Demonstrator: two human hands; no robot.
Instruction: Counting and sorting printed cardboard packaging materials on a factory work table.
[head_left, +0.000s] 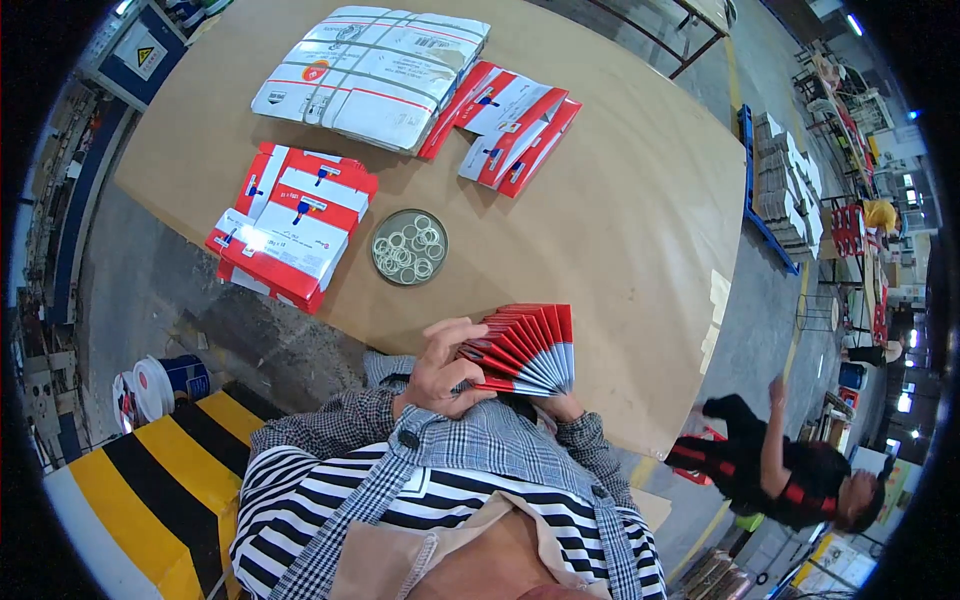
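In front of my body is a fanned stack of flat red-and-white cartons (530, 345), with its edges spread toward the upper left. My left hand (440, 372) is at the left side of the stack, fingers bent and gripping its edge. Below the lower right corner, my right hand (562, 405) holds the stack from underneath; most of its fingers are hidden. On the table beyond lies a round shallow dish (410, 247) of pale rubber bands. Left of the dish sits a pile of red-and-white flat cartons (297, 225).
A white strapped bundle (375, 75) lies at the table's far side, with more red-and-white cartons (515, 130) beside it. The brown tabletop (600, 240) curves round. A yellow-and-black striped block (165, 480) and buckets (165, 385) are at left. A person (790, 460) walks at right.
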